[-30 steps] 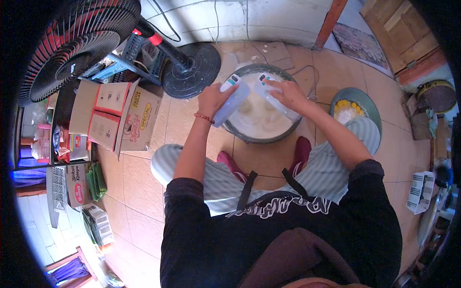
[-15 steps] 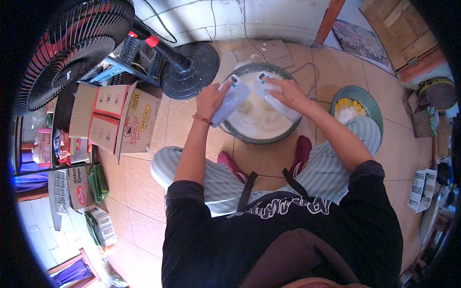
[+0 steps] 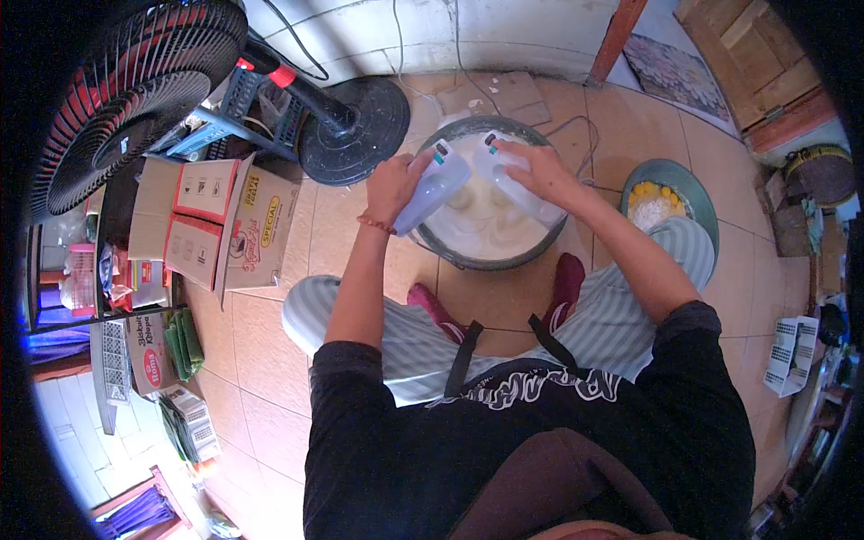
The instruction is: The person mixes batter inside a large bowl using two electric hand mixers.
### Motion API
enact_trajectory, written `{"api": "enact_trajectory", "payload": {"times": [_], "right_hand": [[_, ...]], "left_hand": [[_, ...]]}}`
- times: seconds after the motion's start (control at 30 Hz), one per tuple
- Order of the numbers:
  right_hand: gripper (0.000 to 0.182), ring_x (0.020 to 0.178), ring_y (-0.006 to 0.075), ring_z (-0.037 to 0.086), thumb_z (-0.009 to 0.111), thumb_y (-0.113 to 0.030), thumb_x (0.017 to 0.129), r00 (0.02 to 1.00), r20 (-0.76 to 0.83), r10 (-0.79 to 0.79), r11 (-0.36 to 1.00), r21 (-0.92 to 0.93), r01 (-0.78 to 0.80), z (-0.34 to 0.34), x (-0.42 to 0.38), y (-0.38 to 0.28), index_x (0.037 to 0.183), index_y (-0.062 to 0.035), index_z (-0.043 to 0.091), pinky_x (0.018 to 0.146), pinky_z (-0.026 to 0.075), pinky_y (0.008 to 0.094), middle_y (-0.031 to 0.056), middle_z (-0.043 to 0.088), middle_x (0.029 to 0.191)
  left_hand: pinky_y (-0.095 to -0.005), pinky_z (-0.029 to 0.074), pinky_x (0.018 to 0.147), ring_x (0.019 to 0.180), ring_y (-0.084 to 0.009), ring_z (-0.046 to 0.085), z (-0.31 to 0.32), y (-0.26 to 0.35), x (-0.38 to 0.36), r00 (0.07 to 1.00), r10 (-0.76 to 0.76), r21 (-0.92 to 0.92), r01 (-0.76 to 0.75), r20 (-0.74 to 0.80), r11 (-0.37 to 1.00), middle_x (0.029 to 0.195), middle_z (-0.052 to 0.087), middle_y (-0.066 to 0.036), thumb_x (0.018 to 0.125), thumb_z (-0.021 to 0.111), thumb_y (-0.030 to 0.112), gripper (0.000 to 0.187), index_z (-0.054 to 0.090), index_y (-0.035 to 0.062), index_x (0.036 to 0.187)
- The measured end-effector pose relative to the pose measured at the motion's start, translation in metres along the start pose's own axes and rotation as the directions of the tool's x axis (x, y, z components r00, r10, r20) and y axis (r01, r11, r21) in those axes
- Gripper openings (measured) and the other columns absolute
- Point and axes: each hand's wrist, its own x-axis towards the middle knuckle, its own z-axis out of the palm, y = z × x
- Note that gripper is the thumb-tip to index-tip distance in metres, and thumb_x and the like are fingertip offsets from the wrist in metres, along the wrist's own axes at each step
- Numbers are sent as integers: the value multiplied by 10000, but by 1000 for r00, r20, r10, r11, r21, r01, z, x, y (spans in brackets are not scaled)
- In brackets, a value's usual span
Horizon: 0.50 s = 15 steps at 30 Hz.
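Observation:
A wide dark basin [image 3: 481, 265] stands on the floor between my feet, filled with pale, creamy batter [image 3: 490, 236] that shows swirls. My left hand [image 3: 393, 187] is closed round the handle of a white hand mixer [image 3: 434, 191] over the basin's left side. On the right side, my right hand [image 3: 543, 173] grips a second white hand mixer [image 3: 526, 200]. Both mixers have a dark switch and a teal mark near the top. The mixer bodies hide their beaters.
Near my right knee, a green basin [image 3: 705, 202] holds egg yolks [image 3: 655, 191] and white powder [image 3: 650, 214]. A standing fan [image 3: 355, 130] and an open cardboard box [image 3: 256, 229] stand at the left. Cables [image 3: 589, 135] run over the floor behind the batter basin.
Both hands keep their hold on the mixers, which have shifted only very slightly over the batter. The swirls in the batter look a little different.

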Motion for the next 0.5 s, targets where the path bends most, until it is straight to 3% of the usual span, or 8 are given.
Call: {"api": "enact_trajectory", "payload": {"times": [0.23, 0.4, 0.5], "right_hand": [[489, 994, 315, 587, 627, -190, 742, 996, -86, 8, 1000, 23, -6, -2, 3, 5, 1219, -146, 531, 870, 450, 358, 160, 589, 1129], [525, 977, 315, 593, 634, -192, 694, 999, -49, 25, 1000, 6, -24, -15, 1, -1, 1207, -132, 537, 861, 454, 362, 178, 595, 1099], [510, 960, 328, 593, 620, -169, 696, 993, -79, -89, 996, 23, 91, -10, 4, 8, 1200, -136, 543, 853, 454, 371, 193, 595, 1083]], "left_hand": [[-399, 488, 725, 814, -335, 633, -9, 4, -5, 996, 62, -53, -58, 70, 997, 859, 653, -186, 593, 693, 544, 587, 656, 73, 941], [-395, 493, 725, 810, -318, 637, 3, -12, 2, 989, 144, -48, -145, -23, 988, 865, 646, -193, 584, 714, 369, 495, 638, 81, 980], [-398, 493, 721, 809, -314, 636, 2, -12, -1, 986, 157, -40, -159, -49, 986, 854, 643, -198, 584, 695, 311, 458, 635, 73, 971]]}}
